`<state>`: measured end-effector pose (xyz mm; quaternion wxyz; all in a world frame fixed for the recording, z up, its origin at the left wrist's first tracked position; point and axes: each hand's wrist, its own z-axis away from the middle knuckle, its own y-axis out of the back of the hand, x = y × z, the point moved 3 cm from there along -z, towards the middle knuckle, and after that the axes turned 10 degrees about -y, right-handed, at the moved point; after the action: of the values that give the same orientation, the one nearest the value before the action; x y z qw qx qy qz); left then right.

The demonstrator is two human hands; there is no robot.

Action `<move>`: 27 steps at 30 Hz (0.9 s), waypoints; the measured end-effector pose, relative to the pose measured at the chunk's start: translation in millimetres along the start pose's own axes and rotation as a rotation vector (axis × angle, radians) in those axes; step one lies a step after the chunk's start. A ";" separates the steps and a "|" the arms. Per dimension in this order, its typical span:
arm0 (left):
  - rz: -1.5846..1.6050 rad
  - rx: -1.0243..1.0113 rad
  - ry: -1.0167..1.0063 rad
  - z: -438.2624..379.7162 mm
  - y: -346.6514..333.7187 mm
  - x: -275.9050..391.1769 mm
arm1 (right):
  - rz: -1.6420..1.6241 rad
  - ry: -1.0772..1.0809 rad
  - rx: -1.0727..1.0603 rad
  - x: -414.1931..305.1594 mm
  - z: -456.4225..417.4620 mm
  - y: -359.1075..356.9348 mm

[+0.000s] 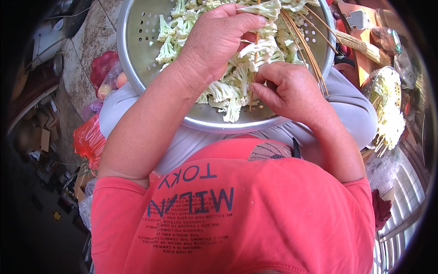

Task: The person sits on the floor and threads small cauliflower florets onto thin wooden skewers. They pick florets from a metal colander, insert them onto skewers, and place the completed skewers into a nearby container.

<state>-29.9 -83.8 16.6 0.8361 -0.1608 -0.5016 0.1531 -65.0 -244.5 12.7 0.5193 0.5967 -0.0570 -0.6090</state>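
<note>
A large steel colander (137, 77) full of cut cauliflower florets (224, 90) rests on the person's lap. My left hand (219, 41) grips a pale floret (262, 11) against a thin bamboo skewer (256, 41), thumb pointing right. Below it, another floret (261, 49) is on or against the same skewer. Nearer the body, my right hand (289, 89) pinches the skewer's lower part between thumb and forefinger, touching the florets. Just right of the hands, a bundle of loose bamboo skewers (304, 48) slants across the colander's right rim.
At right, a smaller perforated bowl (371, 82) holds skewered cauliflower (386, 113). A thick wooden stick (364, 48) lies beyond the colander's right rim. Left of the lap are a red plastic bag (90, 137) and a bag of round produce (109, 82) on the tiled floor (77, 68).
</note>
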 end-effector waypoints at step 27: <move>-0.028 -0.017 -0.041 -3.0 4.4 -7.0 | 0.012 -0.011 -0.036 -1.4 1.9 2.5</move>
<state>-30.7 -83.0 7.9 0.8263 -0.1576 -0.5222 0.1402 -65.4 -245.7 15.9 0.5332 0.5836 -0.0526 -0.6102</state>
